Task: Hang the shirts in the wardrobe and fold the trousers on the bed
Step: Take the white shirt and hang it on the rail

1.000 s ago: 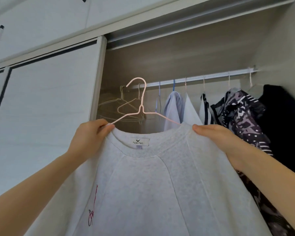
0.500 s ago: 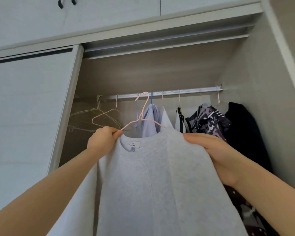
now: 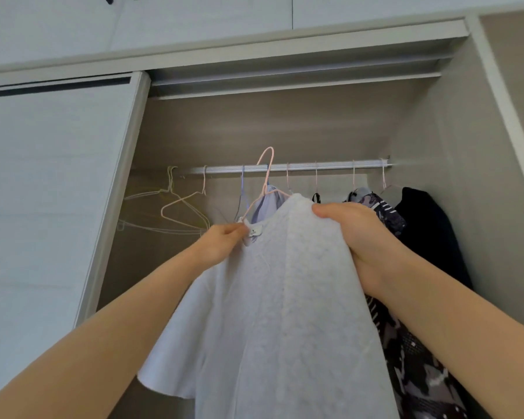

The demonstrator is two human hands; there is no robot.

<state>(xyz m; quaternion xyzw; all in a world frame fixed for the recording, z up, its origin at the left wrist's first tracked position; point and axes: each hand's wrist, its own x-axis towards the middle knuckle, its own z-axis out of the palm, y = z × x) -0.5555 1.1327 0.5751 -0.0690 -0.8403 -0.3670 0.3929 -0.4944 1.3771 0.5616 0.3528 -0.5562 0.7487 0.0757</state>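
A white textured shirt [image 3: 285, 297] hangs on a pink wire hanger [image 3: 266, 173], lifted up inside the open wardrobe. The hanger's hook reaches level with the silver rail [image 3: 330, 167]; I cannot tell whether it rests on it. My left hand [image 3: 221, 241] pinches the shirt's left shoulder at the collar label. My right hand [image 3: 360, 237] grips the right shoulder, fingers curled over the fabric. The shirt is turned edge-on, its left side nearer me.
Empty wire hangers [image 3: 182, 210] hang at the rail's left end. A pale blue shirt [image 3: 266, 204], a patterned garment [image 3: 387, 216] and a black garment [image 3: 427, 231] hang to the right. The sliding door [image 3: 58, 192] covers the left; the wardrobe side wall [image 3: 466, 161] stands right.
Both hands have raised the shirt and carried it deeper into the wardrobe. The hanger's hook has risen from below the rail to rail height, and the shirt has turned sideways.
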